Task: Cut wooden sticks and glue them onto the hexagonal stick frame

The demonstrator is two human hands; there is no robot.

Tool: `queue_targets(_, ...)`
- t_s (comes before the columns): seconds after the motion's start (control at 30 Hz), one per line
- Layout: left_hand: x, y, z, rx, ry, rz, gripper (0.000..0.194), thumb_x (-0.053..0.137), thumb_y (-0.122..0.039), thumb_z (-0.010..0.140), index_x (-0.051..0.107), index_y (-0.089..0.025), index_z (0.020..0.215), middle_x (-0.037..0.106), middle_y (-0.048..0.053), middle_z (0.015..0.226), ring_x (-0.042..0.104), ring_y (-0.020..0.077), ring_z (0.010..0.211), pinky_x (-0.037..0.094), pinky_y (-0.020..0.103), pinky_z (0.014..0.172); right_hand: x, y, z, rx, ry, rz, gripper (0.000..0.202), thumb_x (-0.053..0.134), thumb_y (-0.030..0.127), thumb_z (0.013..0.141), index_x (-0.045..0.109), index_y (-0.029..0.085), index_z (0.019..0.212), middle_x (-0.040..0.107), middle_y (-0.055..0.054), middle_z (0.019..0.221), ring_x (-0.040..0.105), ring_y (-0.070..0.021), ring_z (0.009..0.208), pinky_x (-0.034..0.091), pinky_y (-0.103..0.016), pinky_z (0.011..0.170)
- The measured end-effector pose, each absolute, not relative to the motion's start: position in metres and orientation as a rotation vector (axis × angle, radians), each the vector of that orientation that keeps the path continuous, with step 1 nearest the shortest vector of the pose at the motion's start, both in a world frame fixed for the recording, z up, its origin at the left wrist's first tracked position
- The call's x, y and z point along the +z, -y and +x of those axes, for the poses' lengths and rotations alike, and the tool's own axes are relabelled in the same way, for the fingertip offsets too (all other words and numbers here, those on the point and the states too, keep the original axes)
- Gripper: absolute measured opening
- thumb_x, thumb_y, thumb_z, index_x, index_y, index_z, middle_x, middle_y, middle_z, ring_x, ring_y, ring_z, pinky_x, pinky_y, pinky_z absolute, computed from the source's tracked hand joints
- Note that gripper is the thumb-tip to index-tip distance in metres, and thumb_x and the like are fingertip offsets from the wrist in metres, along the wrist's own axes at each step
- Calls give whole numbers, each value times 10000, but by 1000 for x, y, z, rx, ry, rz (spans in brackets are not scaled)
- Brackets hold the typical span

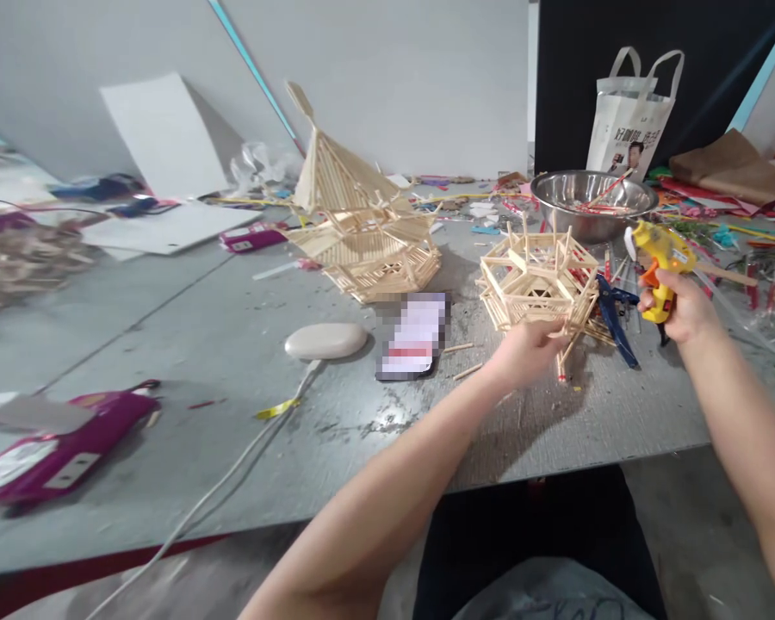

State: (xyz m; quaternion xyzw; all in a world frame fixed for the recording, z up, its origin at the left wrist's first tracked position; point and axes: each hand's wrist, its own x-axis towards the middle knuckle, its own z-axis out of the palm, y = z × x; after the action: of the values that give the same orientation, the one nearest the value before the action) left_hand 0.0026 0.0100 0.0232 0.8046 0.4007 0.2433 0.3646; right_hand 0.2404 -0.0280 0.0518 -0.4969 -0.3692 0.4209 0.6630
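Stick frame stands on the grey table, the left hand pinching its edge at six o'clock. It should be light and fairly stiff, but fragile at the thin joints and upright pegs, so the thicker lower rim seems the safest hold. At three o'clock the right hand grips a yellow glue gun. Blue-handled pliers crowd the frame at four; loose sticks and a phone lie towards eight, a roofed stick model at ten, a steel bowl at one.
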Motion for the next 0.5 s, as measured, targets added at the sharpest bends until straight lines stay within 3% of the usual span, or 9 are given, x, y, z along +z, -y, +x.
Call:
queue_targets(0.13,40,-22,-20,1132,-1256,1923,237,472,-313,775,654,-165,737,563,-16,555,490,95,533,389,225,531,54,17,232,954,950,-1181,273,604,385,598,514,232,806,562,42,640,444,-91,448,417,-274,494)
queue_targets(0.27,62,-14,-21,1327,-1188,1822,197,511,-311,743,631,-157,715,547,-11,581,454,79,542,364,215,522,59,12,225,963,985,-1142,248,590,385,624,511,232,803,558,36,652,453,-86,460,431,-271,506)
queue_targets(0.37,78,-3,-5,1201,-1076,1776,234,544,-322,744,645,-161,880,574,-4,631,458,71,534,374,213,510,59,14,217,982,1008,-1148,266,591,413,622,511,238,805,553,35,651,448,-93,453,429,-283,500)
queue_targets(0.5,90,-2,25,988,-982,1615,408,552,-309,777,544,-137,1147,554,-17,623,405,42,404,327,211,411,54,19,210,1022,1034,-1118,273,611,430,619,522,232,785,557,37,661,449,-90,447,418,-288,499)
